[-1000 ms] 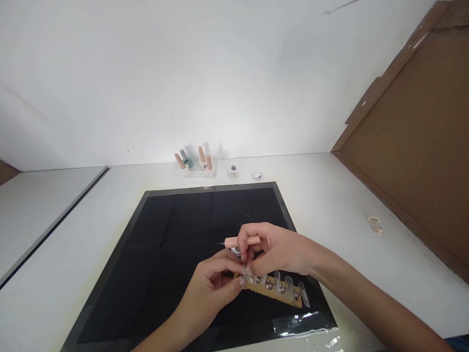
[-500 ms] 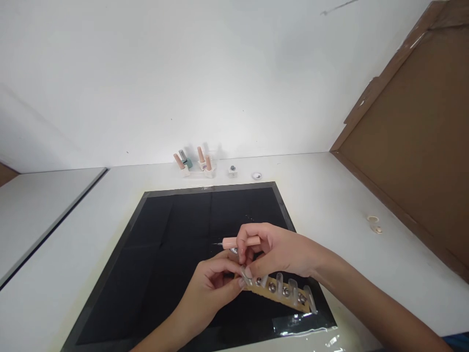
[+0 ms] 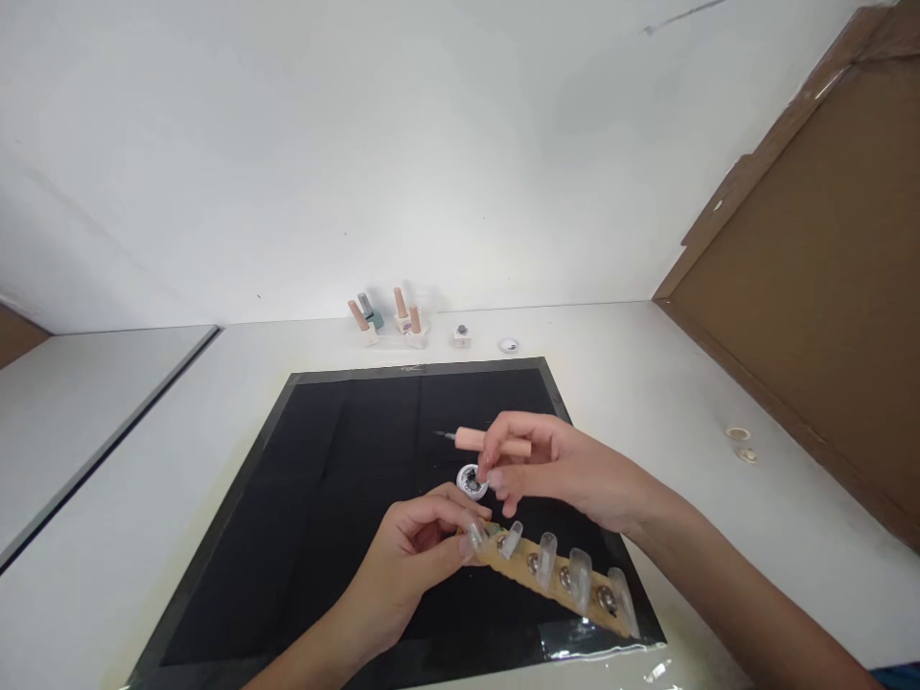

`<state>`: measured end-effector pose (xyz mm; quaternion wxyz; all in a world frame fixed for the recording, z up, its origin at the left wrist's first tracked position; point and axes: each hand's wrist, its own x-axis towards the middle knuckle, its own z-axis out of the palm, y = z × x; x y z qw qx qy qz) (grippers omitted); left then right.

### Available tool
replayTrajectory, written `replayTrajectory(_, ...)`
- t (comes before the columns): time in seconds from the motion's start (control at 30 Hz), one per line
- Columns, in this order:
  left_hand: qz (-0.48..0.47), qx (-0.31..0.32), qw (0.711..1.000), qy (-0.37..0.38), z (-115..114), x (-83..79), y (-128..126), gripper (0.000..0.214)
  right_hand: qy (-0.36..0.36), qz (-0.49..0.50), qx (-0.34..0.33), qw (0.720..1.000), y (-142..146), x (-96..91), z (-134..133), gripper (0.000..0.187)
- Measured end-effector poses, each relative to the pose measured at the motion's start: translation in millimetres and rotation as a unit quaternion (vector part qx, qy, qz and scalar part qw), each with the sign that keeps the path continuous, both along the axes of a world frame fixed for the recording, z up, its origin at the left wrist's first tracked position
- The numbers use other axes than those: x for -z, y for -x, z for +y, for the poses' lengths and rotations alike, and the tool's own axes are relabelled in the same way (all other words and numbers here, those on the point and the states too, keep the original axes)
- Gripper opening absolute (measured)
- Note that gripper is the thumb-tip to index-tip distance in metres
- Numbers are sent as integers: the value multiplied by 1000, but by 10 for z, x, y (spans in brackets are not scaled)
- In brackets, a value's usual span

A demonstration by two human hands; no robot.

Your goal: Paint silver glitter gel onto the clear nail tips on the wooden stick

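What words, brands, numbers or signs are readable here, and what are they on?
No text can be read anywhere.
Capped bottles: any print is too small to read.
Uncapped bottle: a faint mark, too small to read.
Brush cap: no lettering visible.

Glossy, clear plastic-looking nail tips [image 3: 581, 580]; shiny metal studs [image 3: 608, 600]; wood-like strip [image 3: 516, 567]; matt black mat [image 3: 302, 537].
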<state>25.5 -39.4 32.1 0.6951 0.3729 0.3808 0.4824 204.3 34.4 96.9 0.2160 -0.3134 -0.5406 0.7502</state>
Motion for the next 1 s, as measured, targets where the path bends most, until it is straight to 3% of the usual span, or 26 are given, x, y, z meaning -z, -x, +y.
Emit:
replayTrajectory(0.07, -27, -1, 999, 23, 15, -19, 38, 12, -43, -13, 56, 997, -37, 23, 45, 6)
replayTrajectory(0.1, -46, 1, 998, 35, 24, -29, 62, 13, -65, -16, 84, 994, -59, 59, 72, 15)
replayTrajectory(0.27, -113, -30, 990, 78, 87, -69, 221, 19, -165, -51, 169, 970, -157, 360, 152, 29)
replayTrajectory(0.6, -13, -15, 999, 48, 139, -1, 459, 17, -298, -105, 154, 936, -169, 591, 43, 24)
replayTrajectory(0.83, 52, 63, 991, 110, 87, 120, 357, 18, -371, -129, 130, 911, -148, 705, -11, 18)
replayTrajectory(1.0, 47, 100, 978, 174, 68, 174, 261, 30, -479, -86, 106, 867, -132, 800, 6, 13)
